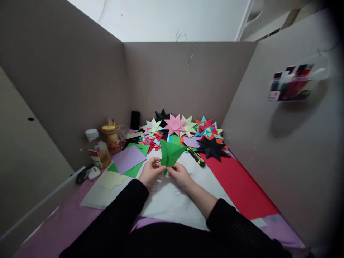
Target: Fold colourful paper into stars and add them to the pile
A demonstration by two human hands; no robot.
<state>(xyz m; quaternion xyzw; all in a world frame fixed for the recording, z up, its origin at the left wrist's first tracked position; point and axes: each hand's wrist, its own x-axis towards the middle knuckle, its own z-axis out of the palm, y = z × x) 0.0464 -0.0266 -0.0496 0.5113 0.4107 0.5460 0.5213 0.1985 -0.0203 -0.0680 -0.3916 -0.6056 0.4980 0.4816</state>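
Observation:
A folded piece of green paper (173, 152) is held up above the white sheet (172, 204), its wide part at the top and its point downward. My left hand (151, 172) pinches it at the lower left, thumb in front. On the lower right, my right hand (182, 175) grips the same paper between thumb and fingers. The two thumbs are close together near the bottom point. Some fingertips are hidden behind the paper. Just beyond my right hand lies a black and yellow utility knife (195, 156).
Folded paper stars (176, 124) in several colours crowd the back. Purple paper (130, 158) rests on green sheets at left, near a bottle (98, 150), a cup (110, 138) and a white earbud case (94, 172). Red paper (236, 182) covers the right. Grey panels (188, 79) enclose three sides.

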